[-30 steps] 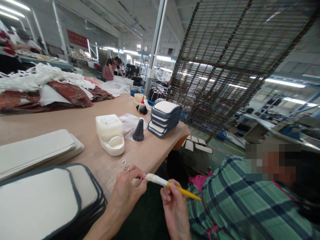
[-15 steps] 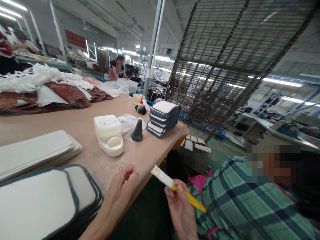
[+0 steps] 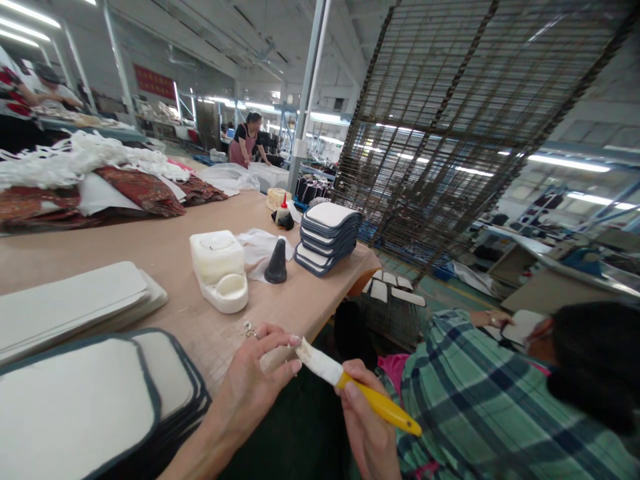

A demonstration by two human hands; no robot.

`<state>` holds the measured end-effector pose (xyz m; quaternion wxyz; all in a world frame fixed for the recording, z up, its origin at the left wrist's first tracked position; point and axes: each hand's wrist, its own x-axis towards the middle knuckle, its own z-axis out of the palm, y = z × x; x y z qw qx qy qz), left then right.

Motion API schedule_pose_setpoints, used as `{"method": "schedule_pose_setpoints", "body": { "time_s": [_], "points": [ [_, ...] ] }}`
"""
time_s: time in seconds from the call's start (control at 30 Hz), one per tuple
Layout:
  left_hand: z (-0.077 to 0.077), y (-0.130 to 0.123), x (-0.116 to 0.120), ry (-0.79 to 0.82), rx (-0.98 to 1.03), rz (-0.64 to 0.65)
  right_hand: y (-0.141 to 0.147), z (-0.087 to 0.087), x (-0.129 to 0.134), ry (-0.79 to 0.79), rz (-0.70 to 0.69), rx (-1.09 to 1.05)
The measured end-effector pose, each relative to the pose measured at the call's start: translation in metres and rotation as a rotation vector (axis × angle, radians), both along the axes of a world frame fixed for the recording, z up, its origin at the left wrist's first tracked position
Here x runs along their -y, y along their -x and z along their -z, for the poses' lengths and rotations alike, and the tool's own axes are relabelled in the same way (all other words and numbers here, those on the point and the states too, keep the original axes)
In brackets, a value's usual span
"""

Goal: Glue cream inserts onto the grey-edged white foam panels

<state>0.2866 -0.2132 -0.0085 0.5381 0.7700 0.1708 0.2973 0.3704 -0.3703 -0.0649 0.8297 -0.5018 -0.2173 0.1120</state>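
Note:
In my right hand is a brush with a yellow handle and a whitened head, its bristles pointing up and left. My left hand is at the bristle tip, thumb and fingers apart on either side of it; whether they touch the bristles is hard to tell. Behind my hands on the brown table stand a white plastic container and a dark cone. Dark-edged white pads lie stacked at the lower left, and more form a stack near the table's right corner.
A person in a green plaid shirt sits close on the right. White panels lie at the left, with patterned fabric behind. A small red-tipped bottle stands farther back. A large wire rack leans beyond the table.
My left hand has moved right and up to the bristle tip, its fingers spreading. The brush has shifted slightly left at its tip. The seated person now shows a hand holding a white piece.

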Motion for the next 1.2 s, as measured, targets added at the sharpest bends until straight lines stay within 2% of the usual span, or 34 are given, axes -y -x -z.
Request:
{"method": "schedule_pose_setpoints", "body": {
  "time_s": [0.13, 0.3, 0.5, 0.6, 0.73, 0.97, 1.2],
  "points": [
    [0.002, 0.001, 0.000, -0.044, 0.022, 0.007, 0.003, -0.002, 0.001, 0.039, 0.015, 0.069],
    [0.007, 0.003, -0.003, -0.127, 0.026, -0.039, 0.011, -0.007, -0.001, 0.055, 0.120, 0.012],
    [0.004, 0.003, 0.000, -0.142, 0.020, -0.015, 0.015, -0.016, -0.004, 0.036, 0.122, 0.029],
    [0.003, 0.003, 0.001, -0.071, -0.017, 0.000, 0.017, -0.019, -0.003, 0.050, 0.126, 0.061],
    [0.002, 0.004, 0.000, 0.077, -0.043, 0.088, 0.015, -0.016, -0.001, 0.044, 0.131, 0.097],
    [0.002, 0.005, -0.001, 0.038, -0.106, 0.079, -0.002, 0.006, 0.006, 0.035, -0.020, 0.362],
    [-0.001, 0.005, -0.003, 0.180, -0.062, 0.101, 0.008, -0.008, 0.000, 0.066, 0.059, 0.290]
  ]
}}
